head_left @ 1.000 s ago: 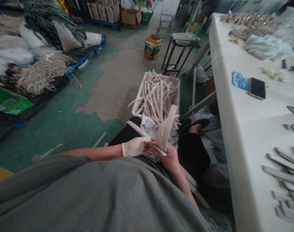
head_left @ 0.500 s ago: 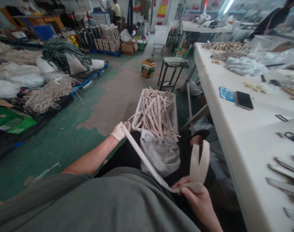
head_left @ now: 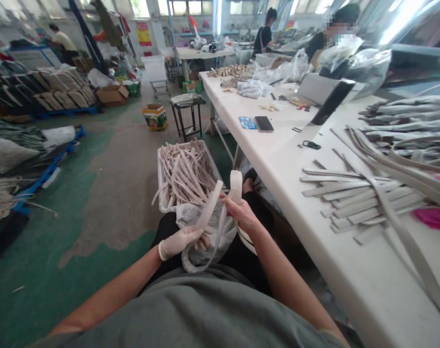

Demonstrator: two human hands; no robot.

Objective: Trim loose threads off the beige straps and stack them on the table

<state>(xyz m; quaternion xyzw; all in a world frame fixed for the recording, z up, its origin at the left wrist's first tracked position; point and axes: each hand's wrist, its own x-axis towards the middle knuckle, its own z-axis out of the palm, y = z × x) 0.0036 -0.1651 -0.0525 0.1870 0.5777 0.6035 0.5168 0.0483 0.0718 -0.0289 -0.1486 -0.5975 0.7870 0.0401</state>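
A long off-white strap (head_left: pixel 210 205) runs between my two hands above my lap, its slack curving down in a loop. My left hand (head_left: pixel 185 240), in a pale glove, is closed on the strap near one end, which sticks up past the fingers. My right hand (head_left: pixel 242 212), bare, pinches the strap farther along, where a folded loop stands up above the fingers. Just beyond my hands, a white plastic crate (head_left: pixel 161 193) holds a heap of beige strips (head_left: pixel 185 169). A clear plastic bag (head_left: pixel 185 215) hangs over its near edge.
On my right runs a long white table (head_left: pixel 277 169) bearing a phone (head_left: pixel 264 124), a blue card (head_left: pixel 248 123) and many cut straps (head_left: pixel 364 193). A black stool (head_left: pixel 187 113) and a cardboard box (head_left: pixel 155 117) stand past the crate. Co-workers (head_left: pixel 265 36) sit farther back.
My view has turned right. My hands have come closer together over my lap, and the strap, stretched between them before, now hangs in a slack curve.
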